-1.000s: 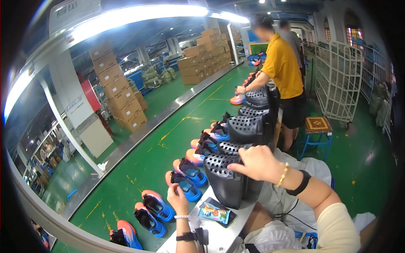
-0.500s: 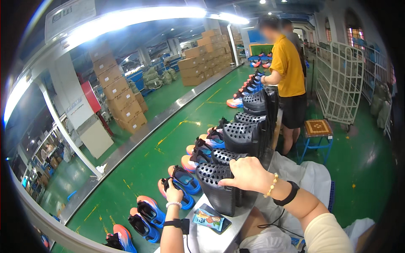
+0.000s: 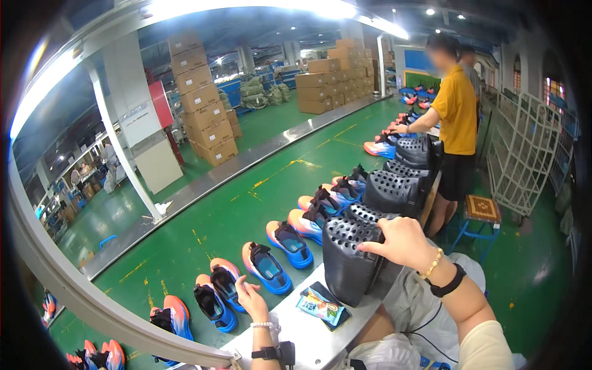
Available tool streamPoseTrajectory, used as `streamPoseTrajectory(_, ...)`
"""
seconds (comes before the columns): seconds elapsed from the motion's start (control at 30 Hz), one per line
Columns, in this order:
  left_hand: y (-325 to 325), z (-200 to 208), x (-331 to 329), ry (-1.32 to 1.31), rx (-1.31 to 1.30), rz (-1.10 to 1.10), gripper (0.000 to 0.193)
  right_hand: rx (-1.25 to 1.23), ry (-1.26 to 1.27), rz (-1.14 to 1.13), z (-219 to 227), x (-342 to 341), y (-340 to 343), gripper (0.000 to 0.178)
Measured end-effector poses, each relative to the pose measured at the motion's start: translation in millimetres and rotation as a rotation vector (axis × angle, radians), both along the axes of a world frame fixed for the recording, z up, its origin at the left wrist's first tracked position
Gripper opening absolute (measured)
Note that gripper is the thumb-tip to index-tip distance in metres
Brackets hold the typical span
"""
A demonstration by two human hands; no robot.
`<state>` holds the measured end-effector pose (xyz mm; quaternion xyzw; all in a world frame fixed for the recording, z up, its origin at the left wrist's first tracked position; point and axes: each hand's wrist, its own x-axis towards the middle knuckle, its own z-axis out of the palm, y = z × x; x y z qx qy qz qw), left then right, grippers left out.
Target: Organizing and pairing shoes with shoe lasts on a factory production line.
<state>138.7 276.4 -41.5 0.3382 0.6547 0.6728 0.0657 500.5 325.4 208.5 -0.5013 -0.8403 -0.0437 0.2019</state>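
Note:
My left hand [image 3: 251, 302] is empty, its fingers stretched out and apart, just in front of a row of orange-and-blue sports shoes. Closest to it are a shoe with a black collar [image 3: 225, 283] and another shoe [image 3: 266, 268] that stands by itself. My right hand [image 3: 404, 243] grips the top edge of a tall black perforated plastic bin [image 3: 351, 265], which stands upright on a white ledge [image 3: 296, 348]. A phone [image 3: 338, 319] lies on the ledge by the bin, with a blue snack packet [image 3: 320, 307] on top.
More black perforated bins [image 3: 394, 188] line the bench edge beyond mine. A green conveyor belt [image 3: 246, 209] carries further shoes. A person in a yellow shirt [image 3: 457, 114] works farther up the line. A stool [image 3: 483, 209] and white wire racks [image 3: 518, 154] stand at right.
My left hand has let go of the shoe it was touching and drawn back toward me. My right hand keeps its grip on the bin. The whole view has shifted.

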Motion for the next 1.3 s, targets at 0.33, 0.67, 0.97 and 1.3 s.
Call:
streamPoseTrajectory(0.33, -10, -16, 15, -0.043, -0.124, -0.203, 0.074, -0.127, -0.127, 0.261, 5, -149, -27, 0.069)
streamPoseTrajectory(0.67, -10, -16, 15, 0.002, -0.262, -0.124, 0.064, -0.273, -0.158, 0.197, -151, -304, 70, 0.051)
streamPoseTrajectory(0.97, -3, -15, 19, 0.168, -0.272, -0.100, 0.033, -0.271, 0.028, 0.139, -218, -337, 68, 0.028)
streamPoseTrajectory(1.3, 3, -20, 18, 0.167, -0.262, -0.096, 0.031, -0.201, 0.098, 0.182, -247, -354, 93, 0.015)
